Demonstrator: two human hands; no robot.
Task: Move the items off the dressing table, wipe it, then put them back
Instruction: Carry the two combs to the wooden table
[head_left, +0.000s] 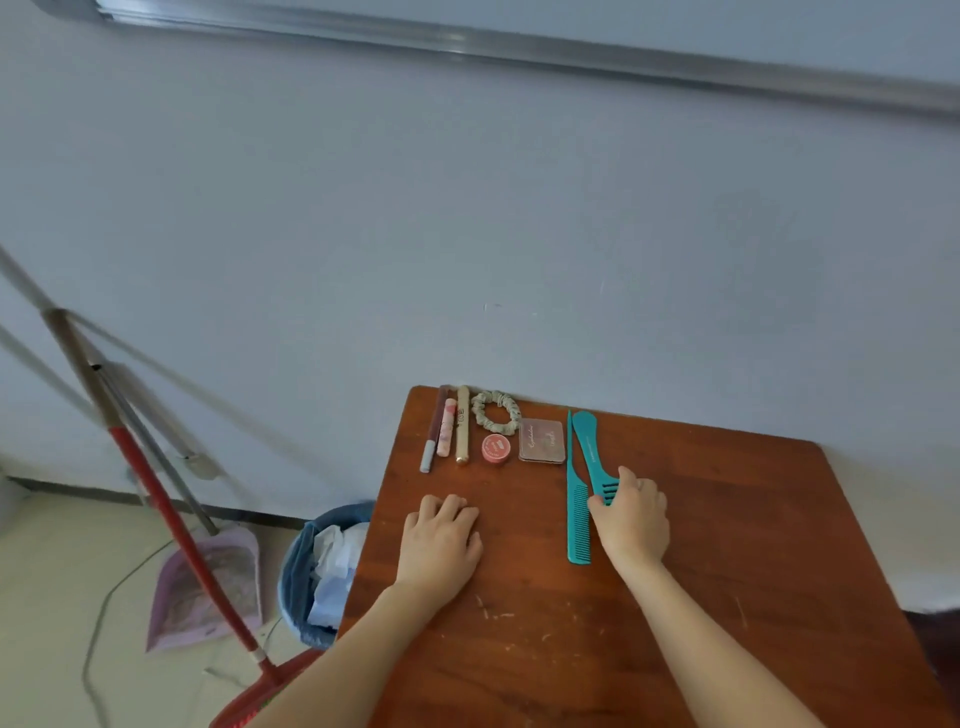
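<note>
Right hand (631, 514) grips wide-tooth comb (589, 447); bin (293, 577) holds crumpled paper (332, 558).

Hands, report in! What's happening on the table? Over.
Left hand resting on table, holding nothing. Right hand gripping wide comb. Thin comb right beside it. Over.

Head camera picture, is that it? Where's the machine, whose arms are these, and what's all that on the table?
No machine here: a person wears one camera on the head, looking down at their own hands. The left hand rests flat on the wooden table. The right hand holds the wide teal comb; a thin tail comb lies beside it. Near the wall lie three makeup tubes, a scrunchie, a round pink tin and a clear compact.
</note>
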